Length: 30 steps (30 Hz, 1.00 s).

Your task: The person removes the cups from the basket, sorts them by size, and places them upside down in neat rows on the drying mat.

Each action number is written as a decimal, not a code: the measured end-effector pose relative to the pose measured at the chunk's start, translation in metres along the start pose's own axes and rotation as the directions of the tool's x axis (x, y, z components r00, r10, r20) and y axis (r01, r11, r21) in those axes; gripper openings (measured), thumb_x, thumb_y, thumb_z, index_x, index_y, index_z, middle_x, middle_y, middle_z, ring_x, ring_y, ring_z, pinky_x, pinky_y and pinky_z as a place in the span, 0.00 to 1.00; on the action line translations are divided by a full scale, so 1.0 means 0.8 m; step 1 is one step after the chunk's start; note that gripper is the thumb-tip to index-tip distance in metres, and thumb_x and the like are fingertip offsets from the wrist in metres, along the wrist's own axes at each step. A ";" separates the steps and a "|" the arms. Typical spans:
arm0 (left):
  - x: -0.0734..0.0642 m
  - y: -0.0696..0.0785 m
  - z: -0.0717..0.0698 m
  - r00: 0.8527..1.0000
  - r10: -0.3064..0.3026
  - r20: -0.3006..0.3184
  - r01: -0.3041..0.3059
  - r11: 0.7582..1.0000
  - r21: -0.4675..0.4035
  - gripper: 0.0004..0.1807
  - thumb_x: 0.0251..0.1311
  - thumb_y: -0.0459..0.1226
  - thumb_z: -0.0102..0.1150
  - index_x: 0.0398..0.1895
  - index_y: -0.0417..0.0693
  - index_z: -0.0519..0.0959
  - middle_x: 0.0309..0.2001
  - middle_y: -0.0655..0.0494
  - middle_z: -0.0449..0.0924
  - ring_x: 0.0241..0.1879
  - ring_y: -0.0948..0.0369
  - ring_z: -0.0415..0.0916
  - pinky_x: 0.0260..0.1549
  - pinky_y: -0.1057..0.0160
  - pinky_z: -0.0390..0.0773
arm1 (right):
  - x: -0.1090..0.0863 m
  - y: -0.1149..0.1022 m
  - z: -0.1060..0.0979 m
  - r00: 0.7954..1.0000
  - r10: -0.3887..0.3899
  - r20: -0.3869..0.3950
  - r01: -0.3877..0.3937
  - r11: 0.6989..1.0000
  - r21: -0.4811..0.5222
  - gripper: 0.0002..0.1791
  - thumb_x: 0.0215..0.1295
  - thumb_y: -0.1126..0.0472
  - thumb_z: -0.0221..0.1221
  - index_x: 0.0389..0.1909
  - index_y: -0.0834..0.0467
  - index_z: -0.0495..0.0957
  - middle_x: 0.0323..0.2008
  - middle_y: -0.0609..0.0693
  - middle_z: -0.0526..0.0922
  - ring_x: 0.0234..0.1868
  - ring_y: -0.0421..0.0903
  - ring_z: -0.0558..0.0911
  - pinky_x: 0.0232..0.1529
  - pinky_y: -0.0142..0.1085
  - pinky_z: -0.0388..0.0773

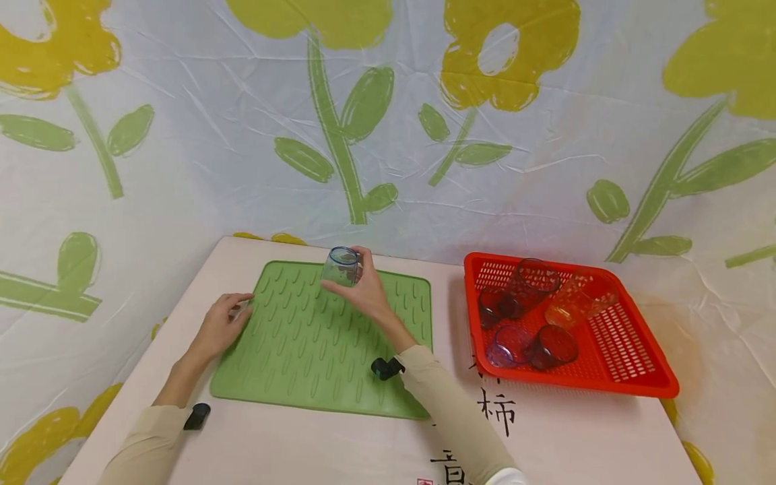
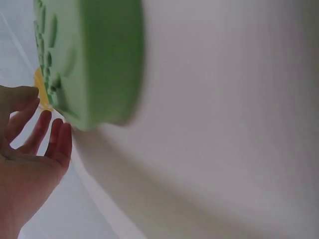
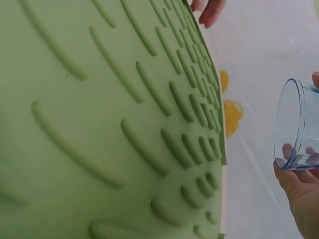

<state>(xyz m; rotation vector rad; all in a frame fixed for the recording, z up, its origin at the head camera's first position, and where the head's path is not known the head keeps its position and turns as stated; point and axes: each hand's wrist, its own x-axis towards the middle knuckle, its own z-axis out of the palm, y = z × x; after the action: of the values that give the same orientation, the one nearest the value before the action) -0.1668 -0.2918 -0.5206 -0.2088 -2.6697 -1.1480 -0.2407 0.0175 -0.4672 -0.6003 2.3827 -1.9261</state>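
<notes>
A clear bluish drinking glass (image 1: 341, 267) is held in my right hand (image 1: 366, 291), over the far middle of the green ridged mat (image 1: 291, 337). In the right wrist view, fingers and thumb wrap the glass (image 3: 291, 124), which is apart from the mat. Which end of it is the mouth, I cannot tell. My left hand (image 1: 223, 325) is by the mat's left edge with loosely bent fingers and holds nothing. The left wrist view has this hand (image 2: 35, 149) near a corner of the mat (image 2: 112, 59).
To the right stands a red plastic basket (image 1: 642, 364) with several tinted glasses (image 1: 553, 347) lying inside. The pale table (image 1: 291, 444) carries black written characters (image 1: 497, 411) near its front. A flower-printed cloth (image 1: 242, 175) hangs behind the table.
</notes>
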 end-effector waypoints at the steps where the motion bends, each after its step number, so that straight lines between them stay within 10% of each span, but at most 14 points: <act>1: -0.001 -0.003 0.000 1.000 0.002 0.008 -0.002 1.000 0.008 0.17 0.71 0.26 0.57 0.60 0.25 0.76 0.56 0.26 0.73 0.50 0.36 0.75 0.46 0.39 0.78 | 0.002 0.000 0.003 1.000 0.004 0.004 -0.004 1.000 0.005 0.46 0.60 0.60 0.74 0.74 0.54 0.58 0.62 0.55 0.73 0.59 0.52 0.80 0.58 0.46 0.78; 13: -0.001 -0.020 -0.003 0.985 0.142 0.097 -0.150 0.985 0.083 0.19 0.68 0.25 0.60 0.60 0.25 0.76 0.57 0.27 0.73 0.53 0.33 0.68 0.49 0.37 0.66 | 0.020 0.018 0.035 0.999 0.014 0.029 -0.015 1.000 0.021 0.46 0.61 0.58 0.73 0.74 0.53 0.57 0.60 0.53 0.73 0.55 0.53 0.81 0.52 0.42 0.80; 30: -0.003 -0.021 -0.006 0.984 0.050 0.173 -0.056 0.998 0.030 0.24 0.72 0.27 0.57 0.68 0.26 0.69 0.65 0.26 0.65 0.59 0.30 0.60 0.52 0.31 0.60 | 0.040 0.041 0.081 0.995 0.021 0.101 -0.019 1.000 -0.020 0.47 0.64 0.59 0.72 0.78 0.51 0.55 0.65 0.56 0.72 0.63 0.51 0.75 0.60 0.45 0.75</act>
<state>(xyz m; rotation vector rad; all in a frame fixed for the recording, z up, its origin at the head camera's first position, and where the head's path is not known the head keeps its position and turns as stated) -0.1677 -0.3067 -0.5297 -0.3881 -2.8119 -1.1129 -0.2632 -0.0479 -0.5070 -0.6560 2.3395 -1.8203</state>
